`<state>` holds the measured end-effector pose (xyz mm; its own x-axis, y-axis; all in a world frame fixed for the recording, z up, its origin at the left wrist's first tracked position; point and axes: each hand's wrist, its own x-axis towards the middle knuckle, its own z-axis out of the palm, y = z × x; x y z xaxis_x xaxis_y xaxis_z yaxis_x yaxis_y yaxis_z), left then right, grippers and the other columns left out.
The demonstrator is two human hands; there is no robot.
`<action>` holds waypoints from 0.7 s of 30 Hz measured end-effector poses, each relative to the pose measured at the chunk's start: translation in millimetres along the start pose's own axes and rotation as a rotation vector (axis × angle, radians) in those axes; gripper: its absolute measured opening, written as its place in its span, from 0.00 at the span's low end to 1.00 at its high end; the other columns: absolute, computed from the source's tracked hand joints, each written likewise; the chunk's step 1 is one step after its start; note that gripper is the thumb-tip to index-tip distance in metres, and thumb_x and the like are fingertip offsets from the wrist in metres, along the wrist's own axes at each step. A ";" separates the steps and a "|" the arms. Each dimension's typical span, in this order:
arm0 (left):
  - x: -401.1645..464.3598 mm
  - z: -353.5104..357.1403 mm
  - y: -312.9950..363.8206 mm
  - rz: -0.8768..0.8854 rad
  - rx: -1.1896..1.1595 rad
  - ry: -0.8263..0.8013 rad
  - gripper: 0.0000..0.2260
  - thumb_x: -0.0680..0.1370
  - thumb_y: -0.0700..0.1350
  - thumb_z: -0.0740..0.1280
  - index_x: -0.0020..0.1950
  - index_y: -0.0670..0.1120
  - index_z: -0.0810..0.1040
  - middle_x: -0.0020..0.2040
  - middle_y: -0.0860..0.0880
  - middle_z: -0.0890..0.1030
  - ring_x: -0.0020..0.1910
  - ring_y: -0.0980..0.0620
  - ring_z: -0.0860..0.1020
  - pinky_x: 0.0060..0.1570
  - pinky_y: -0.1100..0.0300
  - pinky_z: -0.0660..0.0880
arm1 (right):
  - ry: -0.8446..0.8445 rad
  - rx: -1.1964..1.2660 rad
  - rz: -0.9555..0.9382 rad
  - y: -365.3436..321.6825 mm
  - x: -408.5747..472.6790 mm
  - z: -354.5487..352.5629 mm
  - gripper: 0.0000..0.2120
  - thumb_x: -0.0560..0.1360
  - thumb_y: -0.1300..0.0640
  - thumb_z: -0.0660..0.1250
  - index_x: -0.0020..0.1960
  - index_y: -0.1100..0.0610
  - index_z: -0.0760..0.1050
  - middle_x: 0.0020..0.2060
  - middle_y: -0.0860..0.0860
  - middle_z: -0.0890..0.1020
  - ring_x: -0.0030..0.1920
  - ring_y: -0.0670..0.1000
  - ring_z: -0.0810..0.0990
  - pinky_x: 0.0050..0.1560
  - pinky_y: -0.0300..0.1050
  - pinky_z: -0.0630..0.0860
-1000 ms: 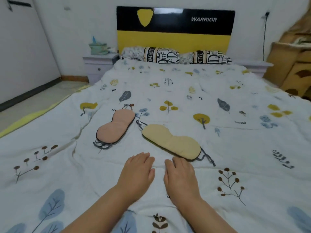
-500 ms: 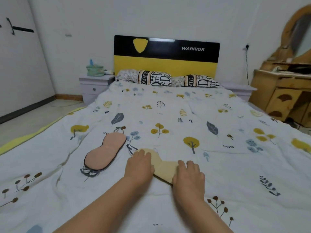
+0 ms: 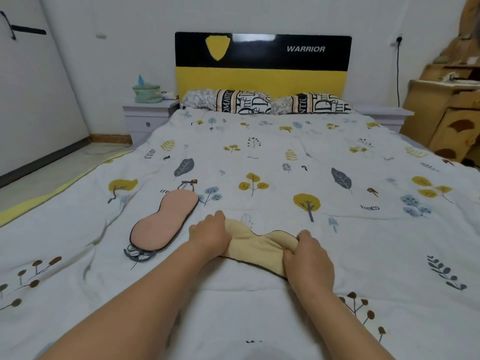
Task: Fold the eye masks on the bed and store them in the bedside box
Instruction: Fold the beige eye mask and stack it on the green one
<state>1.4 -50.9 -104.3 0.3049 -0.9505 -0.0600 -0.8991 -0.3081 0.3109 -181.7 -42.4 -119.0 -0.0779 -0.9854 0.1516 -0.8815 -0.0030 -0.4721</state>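
A beige eye mask (image 3: 255,246) lies across the patterned bedspread (image 3: 285,162) in front of me. My left hand (image 3: 211,233) rests on its left end, covering it. My right hand (image 3: 307,255) pinches its right end, which is lifted and curling inward. A pink eye mask (image 3: 165,223) lies flat to the left, its dark strap bunched at the near end. A green fabric box (image 3: 146,93) stands on the left bedside table (image 3: 148,113), far from both hands.
Two pillows (image 3: 265,102) lie against the black and yellow headboard (image 3: 262,63). A wooden dresser (image 3: 446,113) stands at the right of the bed. A strip of floor (image 3: 52,175) runs along the left side.
Both hands moved forward from the bare bedspread onto the beige mask. The right hand has taken hold of its right end and begun lifting it.
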 end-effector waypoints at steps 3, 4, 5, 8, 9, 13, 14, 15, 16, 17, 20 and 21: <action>-13.1 -14.9 -3.4 -0.007 -0.210 0.039 0.15 0.74 0.46 0.63 0.58 0.41 0.72 0.55 0.43 0.78 0.53 0.45 0.75 0.47 0.56 0.69 | 0.015 0.329 0.051 -2.4 5.2 -10.8 0.08 0.71 0.60 0.61 0.50 0.55 0.69 0.36 0.50 0.75 0.36 0.53 0.73 0.31 0.44 0.64; -18.3 -19.4 -4.0 -0.023 -0.313 0.013 0.14 0.74 0.47 0.65 0.56 0.41 0.73 0.51 0.43 0.78 0.50 0.47 0.75 0.46 0.57 0.69 | 0.015 0.461 0.086 -3.1 7.6 -15.5 0.10 0.70 0.60 0.63 0.51 0.55 0.70 0.36 0.50 0.76 0.35 0.51 0.73 0.31 0.43 0.65; -23.7 -23.5 -4.5 -0.043 -0.437 -0.031 0.13 0.73 0.47 0.66 0.53 0.40 0.75 0.48 0.43 0.77 0.47 0.47 0.74 0.45 0.56 0.69 | 0.002 0.602 0.130 -3.9 9.6 -19.4 0.12 0.70 0.60 0.64 0.53 0.55 0.70 0.37 0.50 0.76 0.35 0.49 0.73 0.31 0.43 0.65; -38.5 -30.4 -5.1 -0.132 -0.716 -0.165 0.08 0.75 0.47 0.63 0.46 0.41 0.74 0.45 0.42 0.75 0.45 0.46 0.73 0.46 0.55 0.70 | -0.109 0.930 0.275 -7.5 10.2 -25.8 0.19 0.69 0.61 0.67 0.59 0.56 0.69 0.49 0.53 0.75 0.44 0.52 0.75 0.39 0.44 0.71; -41.1 -28.8 -6.6 -0.165 -0.721 -0.190 0.08 0.76 0.46 0.61 0.46 0.41 0.74 0.45 0.42 0.75 0.45 0.46 0.73 0.46 0.56 0.69 | -0.139 0.950 0.296 -9.0 8.4 -25.2 0.21 0.70 0.62 0.66 0.61 0.56 0.68 0.51 0.53 0.74 0.47 0.53 0.74 0.41 0.45 0.71; -50.6 -12.1 -14.3 -0.261 -0.663 -0.164 0.11 0.78 0.41 0.55 0.41 0.37 0.72 0.40 0.41 0.74 0.36 0.50 0.67 0.35 0.59 0.62 | -0.061 0.824 0.173 -21.1 -10.0 -16.7 0.28 0.69 0.66 0.64 0.67 0.53 0.63 0.47 0.50 0.73 0.47 0.52 0.73 0.46 0.45 0.69; -51.5 -8.1 -15.8 -0.275 -0.684 -0.135 0.13 0.78 0.40 0.54 0.48 0.32 0.73 0.47 0.36 0.76 0.36 0.51 0.66 0.35 0.59 0.61 | -0.034 0.798 0.097 -27.5 -17.0 -14.7 0.28 0.69 0.66 0.64 0.67 0.52 0.62 0.44 0.48 0.74 0.46 0.52 0.74 0.46 0.44 0.68; -51.8 -5.6 -16.6 -0.287 -0.723 -0.101 0.16 0.79 0.41 0.53 0.56 0.30 0.71 0.55 0.32 0.75 0.37 0.51 0.67 0.35 0.59 0.61 | -0.026 0.770 0.018 -34.7 -24.1 -12.2 0.28 0.70 0.65 0.64 0.67 0.50 0.63 0.42 0.44 0.74 0.45 0.51 0.75 0.46 0.43 0.69; -52.7 -5.5 -16.0 -0.295 -0.776 -0.079 0.17 0.79 0.43 0.52 0.59 0.31 0.70 0.60 0.33 0.74 0.41 0.49 0.70 0.38 0.59 0.62 | -0.040 0.732 -0.065 -42.3 -30.9 -8.4 0.28 0.69 0.64 0.65 0.66 0.49 0.63 0.42 0.43 0.75 0.45 0.51 0.76 0.46 0.43 0.69; -53.6 -6.3 -15.8 -0.295 -0.837 -0.069 0.18 0.80 0.46 0.51 0.58 0.35 0.72 0.59 0.35 0.75 0.46 0.47 0.72 0.42 0.59 0.64 | -0.073 0.683 -0.148 -49.5 -37.6 -3.0 0.29 0.69 0.64 0.66 0.66 0.49 0.63 0.45 0.44 0.77 0.47 0.51 0.77 0.47 0.43 0.70; -55.7 -10.2 -17.5 -0.336 -1.103 -0.164 0.23 0.79 0.57 0.50 0.45 0.42 0.77 0.52 0.40 0.80 0.53 0.43 0.78 0.59 0.53 0.72 | -0.173 0.510 -0.366 -65.7 -57.2 13.1 0.28 0.69 0.62 0.66 0.66 0.48 0.63 0.51 0.49 0.77 0.55 0.51 0.76 0.50 0.36 0.70; -57.2 -11.8 -18.9 -0.349 -1.170 -0.194 0.25 0.78 0.59 0.51 0.44 0.42 0.79 0.50 0.39 0.82 0.53 0.42 0.79 0.61 0.50 0.73 | -0.177 0.487 -0.414 -67.7 -61.4 16.9 0.26 0.69 0.62 0.66 0.64 0.49 0.65 0.49 0.47 0.76 0.54 0.50 0.75 0.46 0.29 0.67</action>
<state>4.7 9.8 -95.6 0.3311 -0.8456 -0.4187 0.0731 -0.4194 0.9049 -109.4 15.4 -111.1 0.3366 -0.8991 0.2798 -0.5074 -0.4235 -0.7505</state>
